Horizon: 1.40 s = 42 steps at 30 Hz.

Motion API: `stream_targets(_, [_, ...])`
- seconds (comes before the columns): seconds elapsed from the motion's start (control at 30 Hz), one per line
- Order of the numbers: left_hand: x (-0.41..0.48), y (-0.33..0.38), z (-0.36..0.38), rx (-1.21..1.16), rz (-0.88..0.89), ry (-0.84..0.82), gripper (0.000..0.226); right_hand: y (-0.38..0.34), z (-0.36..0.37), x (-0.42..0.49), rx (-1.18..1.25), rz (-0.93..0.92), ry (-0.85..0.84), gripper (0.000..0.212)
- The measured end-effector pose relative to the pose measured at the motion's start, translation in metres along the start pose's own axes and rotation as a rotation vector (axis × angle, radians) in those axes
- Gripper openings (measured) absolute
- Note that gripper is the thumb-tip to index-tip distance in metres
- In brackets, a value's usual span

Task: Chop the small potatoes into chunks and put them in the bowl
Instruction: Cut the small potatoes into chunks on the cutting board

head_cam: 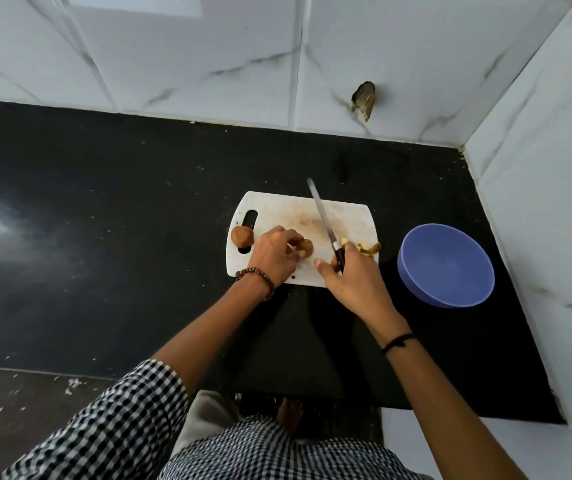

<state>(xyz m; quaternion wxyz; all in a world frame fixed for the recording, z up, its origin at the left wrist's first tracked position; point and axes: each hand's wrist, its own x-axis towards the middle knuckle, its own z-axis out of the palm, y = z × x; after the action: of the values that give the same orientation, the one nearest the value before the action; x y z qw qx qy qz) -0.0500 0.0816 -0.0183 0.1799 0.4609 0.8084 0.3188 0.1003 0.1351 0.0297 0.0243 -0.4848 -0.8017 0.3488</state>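
A white cutting board (pixel 346 216) lies on the black counter. My left hand (pixel 272 254) holds a small brown potato (pixel 306 247) down on the board. Another whole potato (pixel 242 236) rests at the board's left edge by the handle slot. My right hand (pixel 353 278) grips a black-handled knife (pixel 322 216), its blade raised and pointing away over the board. Several yellow cut chunks (pixel 367 248) lie at the board's right edge, just beyond my right hand. A blue bowl (pixel 447 266) stands to the right of the board and looks empty.
White marble-tiled walls close the counter (pixel 104 220) at the back and on the right, forming a corner behind the bowl. A broken hole (pixel 364 98) shows in the back wall. The counter's front edge runs below my forearms.
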Motion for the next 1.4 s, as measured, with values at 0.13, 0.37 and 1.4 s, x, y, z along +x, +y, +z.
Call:
stream_targets(0.13, [-0.001,0.0,-0.002,-0.013,0.018,0.002,0.016,-0.008,0.011,0.035,0.04,-0.059,0.111,0.034])
stream_targets(0.37, [-0.002,-0.009,0.0,-0.049,0.01,0.041,0.019,-0.008,0.016,0.06,0.044,-0.06,0.087,0.029])
stream_targets(1.4, [0.011,-0.013,-0.005,-0.363,-0.208,-0.087,0.019,-0.035,0.022,0.117,0.062,-0.148,0.199,0.027])
